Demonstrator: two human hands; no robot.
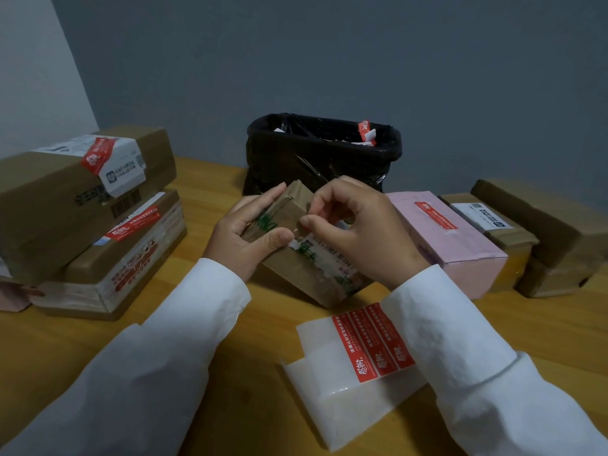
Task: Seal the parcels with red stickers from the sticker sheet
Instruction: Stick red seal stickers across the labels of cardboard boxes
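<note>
Parcel (296, 245) gripped by left hand (243, 232), right hand (355, 222) pinching maybe a sticker; press it flat across the seam.

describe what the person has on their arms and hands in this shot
Both arms are covered by long white fabric sleeves that reach the wrists, loose and slightly creased, with a faint mottled texture on the right sleeve. The left hand and right hand are bare: no gloves, rings or watch show.

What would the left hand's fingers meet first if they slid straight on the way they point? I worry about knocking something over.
Probably the black bin bag: the left hand, gripping the brown parcel, points up-right toward it. Depth is unclear.
</note>
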